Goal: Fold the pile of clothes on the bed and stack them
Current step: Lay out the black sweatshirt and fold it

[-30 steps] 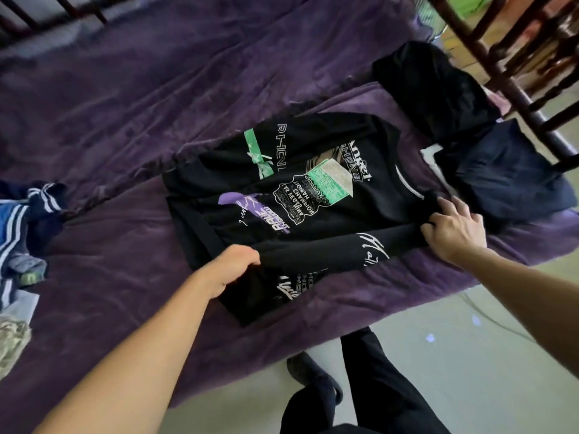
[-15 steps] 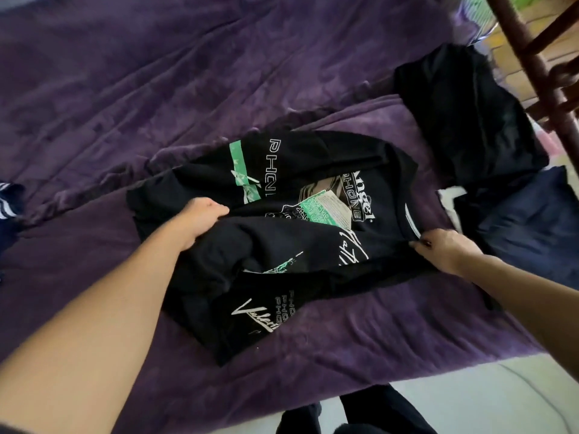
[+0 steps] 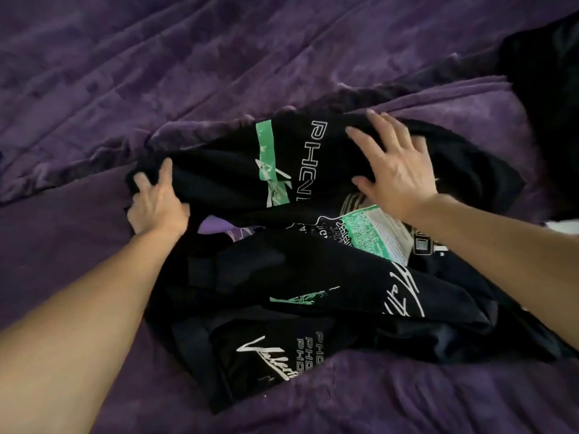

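Shirt (image 3: pixel 225 170): black, soft, limp, likely light, half-folded on bed (image 3: pixel 282 51). Left hand (image 3: pixel 156 203) pinches its left edge; right hand (image 3: pixel 399 166) presses its far side, fingers spread. Grip edges.

- The bed (image 3: pixel 47 230) fills the view, covered all over by a purple plush blanket (image 3: pixel 219 57) whose long creases run from 8 o'clock toward 2 o'clock.
- A black sweatshirt (image 3: pixel 344 277) with green and white prints lies rumpled at the centre, partly folded over itself.
- A dark garment (image 3: pixel 551 104) lies at 2 o'clock, cut off by the frame edge.
- A white scrap (image 3: pixel 564 228) shows at 3 o'clock.
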Demonstrator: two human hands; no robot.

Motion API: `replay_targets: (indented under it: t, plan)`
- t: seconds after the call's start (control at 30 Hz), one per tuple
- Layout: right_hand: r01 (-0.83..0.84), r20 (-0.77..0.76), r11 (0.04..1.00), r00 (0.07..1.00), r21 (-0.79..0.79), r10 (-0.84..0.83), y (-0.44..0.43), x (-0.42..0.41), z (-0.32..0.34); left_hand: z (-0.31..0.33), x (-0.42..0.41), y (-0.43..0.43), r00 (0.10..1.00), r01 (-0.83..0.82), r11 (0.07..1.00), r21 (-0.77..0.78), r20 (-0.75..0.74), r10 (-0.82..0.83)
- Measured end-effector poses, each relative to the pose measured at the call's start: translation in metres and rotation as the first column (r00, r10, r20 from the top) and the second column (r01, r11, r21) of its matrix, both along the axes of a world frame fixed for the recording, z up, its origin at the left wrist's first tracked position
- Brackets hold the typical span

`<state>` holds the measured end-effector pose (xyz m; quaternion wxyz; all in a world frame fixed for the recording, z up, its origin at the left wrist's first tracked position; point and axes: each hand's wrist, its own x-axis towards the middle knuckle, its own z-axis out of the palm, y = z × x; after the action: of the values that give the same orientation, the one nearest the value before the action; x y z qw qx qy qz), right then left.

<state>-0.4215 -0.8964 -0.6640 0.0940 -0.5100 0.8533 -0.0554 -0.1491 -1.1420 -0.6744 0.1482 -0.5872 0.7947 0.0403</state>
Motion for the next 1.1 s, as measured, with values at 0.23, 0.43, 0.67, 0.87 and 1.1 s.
replay_targets:
  t: [0.23,0.43,0.67,0.87,1.1]
  plan:
    - [0.413,0.134,0.891,0.909,-0.187,-0.394,-0.05,-0.04,0.002,0.032,-0.059,-0.073,0.865,-0.112,0.967,-0.23,-0.501,-0.019]
    - [0.775,0.281,0.631,0.614,-0.039,-0.737,-0.073,-0.131,-0.001,0.045,-0.164,-0.115,0.692,0.015,0.998,-0.06,-0.72,-0.054]
    - [0.428,-0.006,0.882,0.899,-0.196,-0.437,-0.024,-0.08,-0.003,-0.019,-0.084,0.005,0.815,0.271,0.961,0.059,-0.545,-0.196]
    - [0.091,0.162,0.977,0.985,-0.192,-0.06,0.075,0.026,0.008,-0.024,0.014,0.128,0.833,0.482,0.872,0.083,-0.353,-0.427]
    - [0.152,0.241,0.925,0.939,0.347,-0.245,0.195,0.075,0.004,-0.009,0.051,0.126,0.928,0.352,0.929,0.116,-0.168,-0.331]
